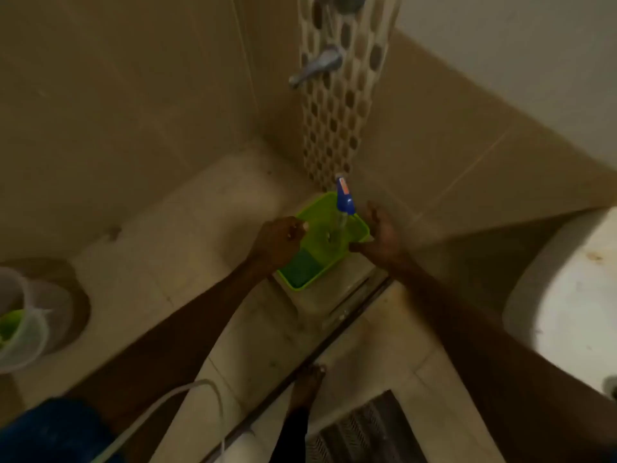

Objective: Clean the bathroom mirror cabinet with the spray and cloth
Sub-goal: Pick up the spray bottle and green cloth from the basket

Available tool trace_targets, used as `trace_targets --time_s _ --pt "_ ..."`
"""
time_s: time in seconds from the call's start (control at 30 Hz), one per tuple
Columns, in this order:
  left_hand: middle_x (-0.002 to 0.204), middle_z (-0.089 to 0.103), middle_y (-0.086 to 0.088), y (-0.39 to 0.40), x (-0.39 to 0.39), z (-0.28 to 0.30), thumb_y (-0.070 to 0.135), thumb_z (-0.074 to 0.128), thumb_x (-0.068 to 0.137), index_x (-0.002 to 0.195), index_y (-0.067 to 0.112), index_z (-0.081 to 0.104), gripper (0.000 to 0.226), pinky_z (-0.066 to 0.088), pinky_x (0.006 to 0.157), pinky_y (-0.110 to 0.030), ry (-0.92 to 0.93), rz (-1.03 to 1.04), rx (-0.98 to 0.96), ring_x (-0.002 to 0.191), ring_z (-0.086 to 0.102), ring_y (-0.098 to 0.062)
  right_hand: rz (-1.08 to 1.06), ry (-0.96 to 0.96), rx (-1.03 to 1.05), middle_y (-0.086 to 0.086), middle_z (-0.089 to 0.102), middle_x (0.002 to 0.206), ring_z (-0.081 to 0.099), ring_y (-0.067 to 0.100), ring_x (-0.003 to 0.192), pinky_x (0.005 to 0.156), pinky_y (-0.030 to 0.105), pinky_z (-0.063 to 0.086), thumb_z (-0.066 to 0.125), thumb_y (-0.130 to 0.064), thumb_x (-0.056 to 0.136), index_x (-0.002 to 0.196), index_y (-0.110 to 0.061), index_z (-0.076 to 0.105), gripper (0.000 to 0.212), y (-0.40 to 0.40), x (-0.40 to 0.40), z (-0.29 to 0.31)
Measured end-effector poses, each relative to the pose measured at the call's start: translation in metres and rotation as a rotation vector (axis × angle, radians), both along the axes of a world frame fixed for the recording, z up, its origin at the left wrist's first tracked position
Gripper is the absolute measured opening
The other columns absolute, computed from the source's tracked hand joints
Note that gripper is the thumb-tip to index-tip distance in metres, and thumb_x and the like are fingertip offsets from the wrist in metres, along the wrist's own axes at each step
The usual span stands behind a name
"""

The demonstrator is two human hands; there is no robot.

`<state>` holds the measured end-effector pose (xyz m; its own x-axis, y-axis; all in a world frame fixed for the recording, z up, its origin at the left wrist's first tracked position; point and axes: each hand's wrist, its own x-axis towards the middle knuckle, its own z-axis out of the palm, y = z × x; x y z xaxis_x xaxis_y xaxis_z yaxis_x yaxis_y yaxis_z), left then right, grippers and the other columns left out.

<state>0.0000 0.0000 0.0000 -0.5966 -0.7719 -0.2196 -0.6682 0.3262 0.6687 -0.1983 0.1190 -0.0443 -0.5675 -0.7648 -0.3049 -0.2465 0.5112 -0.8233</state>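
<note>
A lime-green plastic basket (295, 283) sits on the tiled floor in the corner below a wall tap. Inside it stands a clear spray bottle (345, 199) with a blue trigger head, and a dark green cloth (302, 269) lies in the near end. My left hand (278, 242) is closed on the basket's left rim. On the opposite side my right hand (384, 235) holds the right rim, thumb across the edge and fingers along the outside. No mirror cabinet is in view.
A metal tap (317, 66) sticks out of a mosaic tile strip above the basket. A translucent bucket (20, 325) stands at far left, a white basin (567, 295) at right. A hose (167, 406), my bare foot (307, 385) and a floor grate (360, 429) are near me.
</note>
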Motion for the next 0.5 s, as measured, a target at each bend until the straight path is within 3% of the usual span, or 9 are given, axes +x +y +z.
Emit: trace_targets --time_s 0.1,0.23,0.3,0.4,0.5 --pt "0.107 0.069 -0.015 -0.009 -0.008 -0.053 0.029 0.050 0.097 0.113 0.011 0.067 0.029 0.047 0.084 -0.034 -0.088 -0.060 0.031 0.103 0.062 -0.031 0.065 0.005 -0.105 0.003 0.047 0.140 0.044 0.016 0.130 0.103 0.031 0.040 0.094 -0.008 0.053 0.145 -0.011 0.036 0.109 -0.025 -0.010 -0.031" --pt "0.142 0.043 -0.017 -0.015 -0.016 -0.117 0.026 0.050 0.097 0.141 0.005 0.038 0.050 0.030 0.108 -0.034 -0.320 -0.145 0.138 0.132 0.039 -0.030 0.111 -0.026 -0.171 0.011 0.049 0.140 0.052 0.022 0.126 0.095 0.019 0.048 0.097 -0.014 0.049 0.142 -0.004 0.036 0.112 -0.052 -0.014 -0.066" --pt "0.143 0.037 -0.021 -0.015 -0.021 -0.140 0.030 0.052 0.095 0.144 0.003 0.028 0.060 0.032 0.106 -0.040 -0.436 -0.206 0.126 0.131 0.036 -0.036 0.110 -0.065 -0.159 0.014 0.051 0.142 0.054 0.023 0.128 0.098 0.023 0.050 0.097 -0.008 0.055 0.146 -0.001 0.037 0.109 -0.063 -0.012 -0.077" --pt "0.130 0.043 -0.020 -0.006 -0.027 -0.160 0.036 0.059 0.089 0.135 0.004 0.033 0.062 0.044 0.090 -0.046 -0.553 -0.185 0.058 0.117 0.045 -0.039 0.048 0.009 -0.174 0.012 0.060 0.128 0.058 0.019 0.116 0.096 0.024 0.050 0.094 -0.004 0.060 0.136 0.004 0.050 0.088 -0.068 -0.007 -0.090" --pt "0.127 0.045 -0.018 -0.001 -0.033 -0.180 0.039 0.069 0.080 0.132 0.003 0.033 0.073 0.044 0.090 -0.044 -0.642 -0.111 0.033 0.116 0.049 -0.038 0.030 0.073 -0.199 0.020 0.064 0.114 0.062 0.028 0.106 0.095 0.038 0.051 0.091 0.003 0.062 0.123 0.008 0.057 0.070 -0.069 -0.007 -0.106"
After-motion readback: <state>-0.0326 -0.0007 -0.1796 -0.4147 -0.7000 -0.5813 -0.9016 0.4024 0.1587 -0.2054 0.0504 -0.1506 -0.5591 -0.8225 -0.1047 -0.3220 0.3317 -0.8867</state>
